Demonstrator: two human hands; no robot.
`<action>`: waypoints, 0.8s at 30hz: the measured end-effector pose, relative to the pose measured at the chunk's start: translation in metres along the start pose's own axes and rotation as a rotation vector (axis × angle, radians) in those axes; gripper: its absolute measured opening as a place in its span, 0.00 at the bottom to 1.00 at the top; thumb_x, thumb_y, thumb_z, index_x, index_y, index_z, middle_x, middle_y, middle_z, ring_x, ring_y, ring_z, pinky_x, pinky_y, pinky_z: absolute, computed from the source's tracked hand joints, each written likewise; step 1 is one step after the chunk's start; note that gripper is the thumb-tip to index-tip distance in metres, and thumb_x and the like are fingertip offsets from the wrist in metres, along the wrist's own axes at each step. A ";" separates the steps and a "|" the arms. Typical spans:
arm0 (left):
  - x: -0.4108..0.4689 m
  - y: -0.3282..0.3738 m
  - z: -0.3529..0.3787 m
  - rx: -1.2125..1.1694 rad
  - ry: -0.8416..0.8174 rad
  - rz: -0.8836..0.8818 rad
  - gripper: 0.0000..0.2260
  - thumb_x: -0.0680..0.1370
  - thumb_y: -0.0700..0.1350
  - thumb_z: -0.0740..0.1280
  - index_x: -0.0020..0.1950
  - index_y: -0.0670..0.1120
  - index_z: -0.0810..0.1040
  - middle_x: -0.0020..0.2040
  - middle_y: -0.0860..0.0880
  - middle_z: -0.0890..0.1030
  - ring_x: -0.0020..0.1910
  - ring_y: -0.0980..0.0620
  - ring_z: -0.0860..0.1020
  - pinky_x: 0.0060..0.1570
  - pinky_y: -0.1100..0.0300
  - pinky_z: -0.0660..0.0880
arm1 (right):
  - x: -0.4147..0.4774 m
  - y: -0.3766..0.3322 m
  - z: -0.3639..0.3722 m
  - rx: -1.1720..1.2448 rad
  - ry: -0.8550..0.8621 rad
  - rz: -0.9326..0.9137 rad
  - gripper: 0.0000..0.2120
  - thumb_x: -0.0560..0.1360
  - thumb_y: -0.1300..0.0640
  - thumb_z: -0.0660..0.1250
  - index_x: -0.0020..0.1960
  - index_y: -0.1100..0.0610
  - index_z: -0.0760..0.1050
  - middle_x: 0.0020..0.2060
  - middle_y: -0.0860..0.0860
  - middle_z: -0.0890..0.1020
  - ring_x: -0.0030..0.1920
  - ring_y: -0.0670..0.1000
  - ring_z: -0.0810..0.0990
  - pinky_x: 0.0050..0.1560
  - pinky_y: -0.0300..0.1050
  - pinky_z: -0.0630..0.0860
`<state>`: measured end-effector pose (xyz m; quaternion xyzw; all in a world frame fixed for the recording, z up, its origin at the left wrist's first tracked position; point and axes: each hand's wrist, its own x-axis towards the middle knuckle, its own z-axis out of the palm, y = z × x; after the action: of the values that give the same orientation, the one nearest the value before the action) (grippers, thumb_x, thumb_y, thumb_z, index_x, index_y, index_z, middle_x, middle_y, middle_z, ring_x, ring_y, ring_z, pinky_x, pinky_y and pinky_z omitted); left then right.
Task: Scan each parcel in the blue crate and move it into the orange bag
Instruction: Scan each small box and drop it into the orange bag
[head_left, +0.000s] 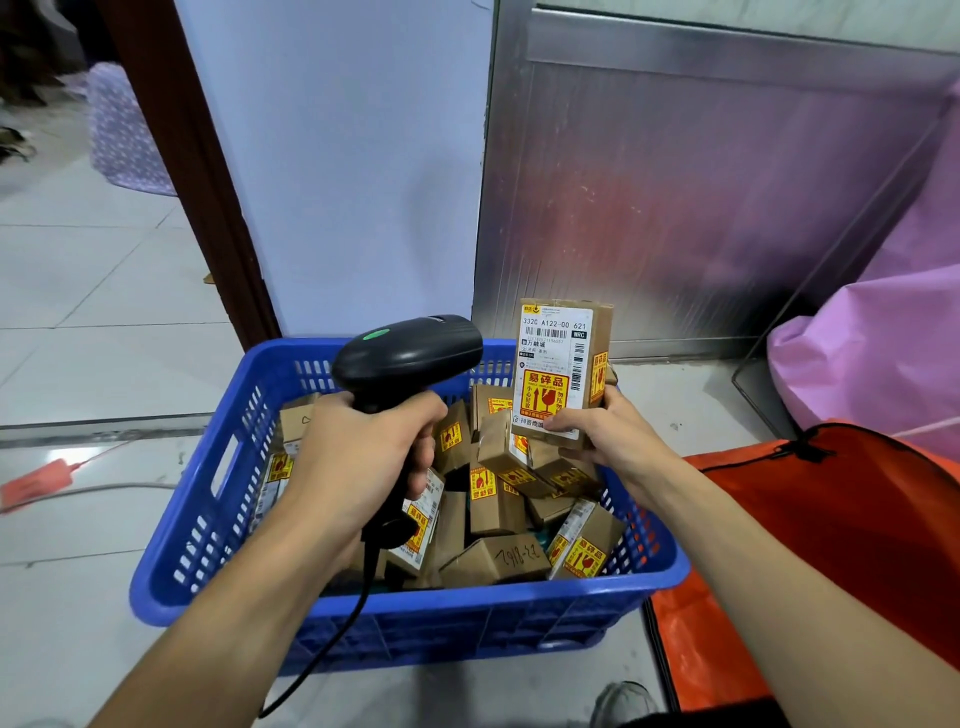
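Your left hand (358, 452) is wrapped round the scanner (408, 358) and your right hand (605, 428) pinches a parcel (563, 371) upright just above the blue crate (415, 618), so you're mid-scan, and next it probably swings right into the orange bag (831, 545).

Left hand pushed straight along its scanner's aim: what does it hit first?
Probably the parcel gripped by the right hand: the scanner in the left hand faces its label. Depth unclear.
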<state>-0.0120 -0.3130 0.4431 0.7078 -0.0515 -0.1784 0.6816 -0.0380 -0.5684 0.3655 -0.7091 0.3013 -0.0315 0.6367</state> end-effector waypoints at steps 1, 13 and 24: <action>0.001 -0.001 0.000 -0.004 0.000 0.004 0.12 0.78 0.40 0.71 0.35 0.42 0.77 0.28 0.44 0.76 0.25 0.49 0.71 0.27 0.58 0.71 | 0.000 0.000 0.000 -0.002 -0.001 -0.001 0.25 0.74 0.61 0.76 0.66 0.49 0.70 0.56 0.47 0.85 0.57 0.51 0.84 0.60 0.54 0.82; 0.000 0.000 0.002 -0.041 0.023 0.114 0.08 0.80 0.42 0.70 0.41 0.44 0.80 0.32 0.46 0.79 0.28 0.51 0.74 0.32 0.58 0.75 | -0.016 -0.012 -0.002 -0.022 0.036 -0.055 0.26 0.77 0.57 0.74 0.72 0.50 0.68 0.57 0.45 0.83 0.54 0.47 0.83 0.56 0.51 0.83; -0.004 -0.019 0.054 -0.114 -0.093 0.038 0.15 0.83 0.45 0.65 0.61 0.34 0.75 0.35 0.46 0.81 0.31 0.50 0.77 0.30 0.55 0.75 | -0.114 0.012 -0.087 0.123 0.096 -0.032 0.18 0.78 0.47 0.71 0.62 0.57 0.77 0.49 0.52 0.89 0.47 0.54 0.88 0.45 0.50 0.84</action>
<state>-0.0366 -0.3611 0.4249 0.6576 -0.0861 -0.2009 0.7210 -0.1730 -0.5923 0.4090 -0.6709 0.3177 -0.0944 0.6634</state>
